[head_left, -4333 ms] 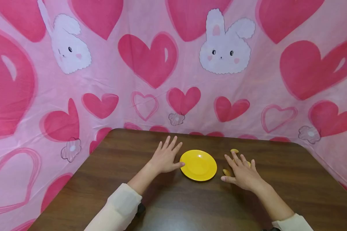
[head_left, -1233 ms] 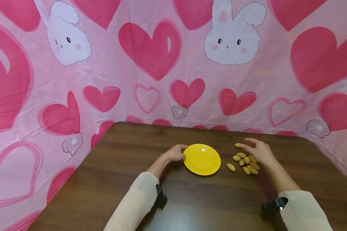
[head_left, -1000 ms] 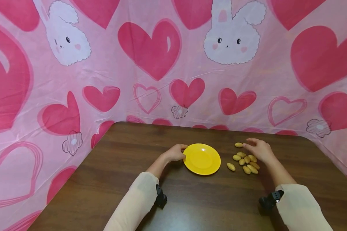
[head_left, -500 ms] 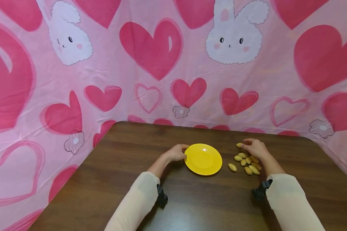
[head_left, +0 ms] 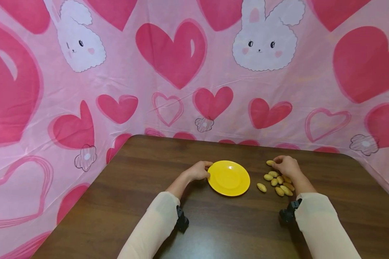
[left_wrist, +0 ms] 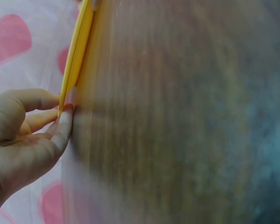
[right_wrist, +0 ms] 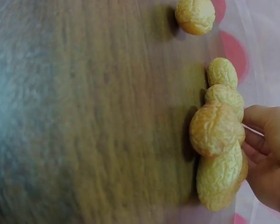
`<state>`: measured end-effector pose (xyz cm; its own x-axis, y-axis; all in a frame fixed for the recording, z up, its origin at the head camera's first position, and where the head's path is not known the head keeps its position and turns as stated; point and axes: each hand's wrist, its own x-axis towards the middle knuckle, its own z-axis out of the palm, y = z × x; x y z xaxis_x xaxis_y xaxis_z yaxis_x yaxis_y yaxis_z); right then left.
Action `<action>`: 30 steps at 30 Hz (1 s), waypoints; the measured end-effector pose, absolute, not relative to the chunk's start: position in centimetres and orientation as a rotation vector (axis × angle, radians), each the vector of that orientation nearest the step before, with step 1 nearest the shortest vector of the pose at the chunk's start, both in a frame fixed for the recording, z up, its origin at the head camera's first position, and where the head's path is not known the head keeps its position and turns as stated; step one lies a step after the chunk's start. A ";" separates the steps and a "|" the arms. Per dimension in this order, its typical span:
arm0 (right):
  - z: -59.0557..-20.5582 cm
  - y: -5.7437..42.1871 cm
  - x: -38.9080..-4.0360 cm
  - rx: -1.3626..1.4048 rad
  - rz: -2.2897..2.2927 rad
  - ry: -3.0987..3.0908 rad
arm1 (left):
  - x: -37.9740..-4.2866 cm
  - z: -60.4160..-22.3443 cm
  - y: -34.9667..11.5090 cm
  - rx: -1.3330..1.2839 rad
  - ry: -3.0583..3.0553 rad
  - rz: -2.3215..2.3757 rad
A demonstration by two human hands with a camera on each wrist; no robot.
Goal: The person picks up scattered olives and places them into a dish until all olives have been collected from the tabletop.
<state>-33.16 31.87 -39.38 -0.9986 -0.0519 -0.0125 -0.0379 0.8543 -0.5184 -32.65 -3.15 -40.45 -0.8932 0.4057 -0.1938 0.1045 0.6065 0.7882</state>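
Note:
My left hand [head_left: 197,171] pinches the left rim of a round yellow plate [head_left: 229,178]. In the left wrist view, fingers lie on both sides of the plate's edge [left_wrist: 73,60]. At the far right, my right hand [head_left: 287,166] grips the end of a small wrinkled yellow-brown oval [head_left: 270,163] with thumb and fingertips. Several similar ovals [head_left: 279,181] lie in a cluster just nearer than this hand; another oval [head_left: 261,187] lies apart, close to the plate. In the right wrist view, the clustered ovals [right_wrist: 217,130] hide the fingertips of the right hand [right_wrist: 270,156].
The brown wooden table [head_left: 214,230] reaches back to a pink curtain [head_left: 168,79] with hearts and rabbits. Black wrist cameras sit at both cuffs, the left camera [head_left: 181,220] and the right camera [head_left: 287,214].
Earlier both hands were spread flat, beside the plate and over the ovals. The left has since taken the plate's rim; the right has moved left onto the far oval and closed its fingertips.

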 end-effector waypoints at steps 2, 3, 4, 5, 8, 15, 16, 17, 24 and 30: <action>-39.5 31.9 -33.2 -0.058 -0.856 3.013 | -32.6 -40.5 -3.1 0.413 2.479 1.187; -39.6 32.0 -33.3 -0.050 -0.869 3.016 | -32.6 -40.5 -3.1 0.414 2.479 1.188; -39.7 32.0 -33.3 -0.047 -0.877 3.018 | -32.7 -40.6 -3.1 0.414 2.476 1.192; -39.8 32.1 -33.4 -0.039 -0.886 3.017 | -32.7 -40.6 -3.1 0.413 2.476 1.192; -39.9 32.0 -33.6 -0.025 -0.907 3.019 | -32.7 -40.8 -3.1 0.406 2.470 1.201; -40.1 31.7 -33.9 0.015 -0.975 2.988 | -32.8 -40.7 -3.1 0.406 2.466 1.202; -40.1 31.7 -33.9 0.022 -0.983 2.984 | -32.8 -40.7 -3.1 0.405 2.467 1.200; -40.1 31.7 -33.9 0.028 -0.988 2.983 | -32.8 -40.6 -3.1 0.406 2.466 1.200; -40.1 31.5 -33.5 0.018 -1.021 2.991 | -32.9 -40.6 -3.2 0.402 2.451 1.216; -40.1 31.1 -33.5 -0.027 -1.027 3.009 | -32.8 -40.7 -3.3 0.392 2.442 1.237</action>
